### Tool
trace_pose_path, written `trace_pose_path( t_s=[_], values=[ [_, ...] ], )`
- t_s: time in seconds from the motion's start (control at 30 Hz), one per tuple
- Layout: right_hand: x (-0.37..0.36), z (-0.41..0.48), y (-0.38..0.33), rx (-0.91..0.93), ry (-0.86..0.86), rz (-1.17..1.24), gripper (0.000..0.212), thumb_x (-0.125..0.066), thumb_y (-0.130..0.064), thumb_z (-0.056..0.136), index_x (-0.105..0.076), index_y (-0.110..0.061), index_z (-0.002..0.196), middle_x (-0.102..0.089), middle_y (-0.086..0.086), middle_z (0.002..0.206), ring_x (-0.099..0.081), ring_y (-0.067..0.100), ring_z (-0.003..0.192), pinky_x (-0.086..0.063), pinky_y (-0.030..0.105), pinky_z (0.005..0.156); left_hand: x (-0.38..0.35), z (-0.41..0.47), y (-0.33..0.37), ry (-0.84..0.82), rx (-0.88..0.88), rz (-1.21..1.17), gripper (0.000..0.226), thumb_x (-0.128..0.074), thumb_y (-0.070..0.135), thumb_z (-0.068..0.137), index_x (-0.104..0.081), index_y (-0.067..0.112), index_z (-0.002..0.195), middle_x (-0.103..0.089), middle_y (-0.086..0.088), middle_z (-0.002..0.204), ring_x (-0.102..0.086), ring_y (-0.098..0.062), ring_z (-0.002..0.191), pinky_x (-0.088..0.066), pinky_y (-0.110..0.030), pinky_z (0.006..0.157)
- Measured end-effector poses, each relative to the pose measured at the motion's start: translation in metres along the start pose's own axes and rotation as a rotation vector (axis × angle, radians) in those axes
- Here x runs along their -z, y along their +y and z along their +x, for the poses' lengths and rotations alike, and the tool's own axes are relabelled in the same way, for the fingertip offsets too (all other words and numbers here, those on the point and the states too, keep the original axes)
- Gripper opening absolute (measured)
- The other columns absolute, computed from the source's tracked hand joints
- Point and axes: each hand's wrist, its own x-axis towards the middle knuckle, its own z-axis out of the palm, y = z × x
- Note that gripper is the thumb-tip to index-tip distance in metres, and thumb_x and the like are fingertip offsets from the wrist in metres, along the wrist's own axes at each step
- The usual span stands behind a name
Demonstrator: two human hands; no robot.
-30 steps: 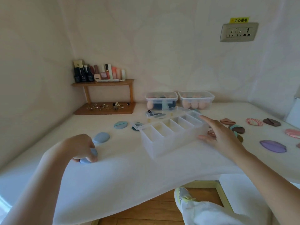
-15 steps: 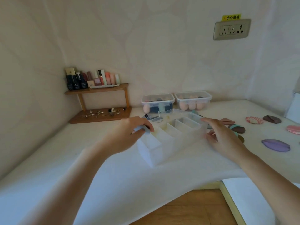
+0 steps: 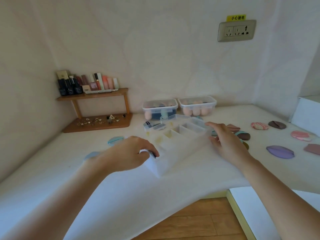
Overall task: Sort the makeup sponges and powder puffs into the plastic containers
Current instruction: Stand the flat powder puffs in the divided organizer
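Observation:
A clear plastic container (image 3: 174,163) with several compartments lies on the white table. My left hand (image 3: 131,153) is at its near-left end, fingers curled over the first compartment and pinching a pale blue powder puff (image 3: 152,154), mostly hidden by the fingers. My right hand (image 3: 225,142) rests with straight fingers against the container's right side. Another blue puff (image 3: 90,155) and a teal puff (image 3: 115,140) lie to the left. Purple (image 3: 280,152), pink (image 3: 301,135) and brown (image 3: 277,125) puffs lie to the right.
Two lidded plastic boxes (image 3: 160,108) (image 3: 197,104) with sponges stand at the back wall. A wooden shelf (image 3: 93,96) with cosmetics is in the back left corner, and a white box (image 3: 308,113) at the far right. The table's front edge (image 3: 173,201) is close to me.
My left hand picked a blue puff up from the left of the table, carried it over the container, and now has lowered it to the nearest compartment. My right hand stayed by the container.

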Motion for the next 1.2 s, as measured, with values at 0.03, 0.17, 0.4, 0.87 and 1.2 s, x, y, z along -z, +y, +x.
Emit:
trace_pose_path(
  t_s=[0.03, 0.17, 0.4, 0.87, 1.2],
  values=[
    [0.0, 0.001, 0.0, -0.001, -0.001, -0.002, 0.048, -0.057, -0.017, 0.093, -0.043, -0.025, 0.137, -0.051, 0.003, 0.129, -0.065, 0.022, 0.092, -0.045, 0.028, 0.072, -0.001, -0.001, -0.001, -0.032, 0.01, -0.006, 0.043, -0.044, 0.012, 0.086, -0.06, 0.043, 0.11, -0.056, 0.03, 0.112, -0.047, 0.007, 0.104, -0.036, -0.01, 0.081],
    [0.004, 0.006, -0.002, -0.068, 0.002, 0.001, 0.052, -0.056, -0.016, 0.094, -0.038, -0.023, 0.142, -0.046, 0.004, 0.137, -0.064, 0.027, 0.098, -0.048, 0.033, 0.077, -0.008, 0.0, -0.004, -0.047, -0.009, 0.015, 0.038, -0.059, 0.023, 0.084, -0.05, 0.048, 0.112, -0.05, 0.032, 0.112, -0.045, 0.014, 0.102, -0.033, -0.002, 0.08],
    [0.005, 0.008, -0.003, -0.2, 0.166, 0.012, 0.037, -0.053, -0.004, 0.091, -0.053, -0.013, 0.127, -0.052, 0.008, 0.128, -0.063, 0.029, 0.093, -0.043, 0.032, 0.072, -0.025, 0.014, 0.011, 0.1, -0.068, 0.033, 0.016, -0.065, 0.044, 0.081, -0.06, 0.045, 0.096, -0.056, 0.028, 0.101, -0.047, 0.003, 0.102, -0.035, -0.008, 0.088],
    [0.068, -0.043, 0.029, -0.851, 0.007, -0.459, 0.044, -0.051, -0.029, 0.094, -0.044, -0.001, 0.128, -0.047, 0.025, 0.128, -0.044, 0.041, 0.119, -0.039, 0.044, 0.094, -0.065, 0.046, 0.052, 0.407, -0.241, -0.014, 0.022, -0.063, 0.038, 0.085, -0.065, 0.023, 0.101, -0.064, 0.014, 0.097, -0.043, -0.01, 0.08, -0.027, -0.016, 0.083],
    [0.09, -0.023, 0.001, -0.72, -0.144, -0.503, 0.03, -0.046, -0.013, 0.097, -0.046, -0.008, 0.067, -0.059, 0.012, 0.078, -0.046, 0.021, 0.062, -0.034, 0.026, 0.063, -0.075, 0.041, 0.059, 0.439, -0.199, 0.029, 0.032, -0.048, 0.047, 0.088, -0.059, 0.02, 0.1, -0.066, 0.01, 0.096, -0.048, -0.011, 0.071, -0.03, -0.03, 0.093]
  ],
)
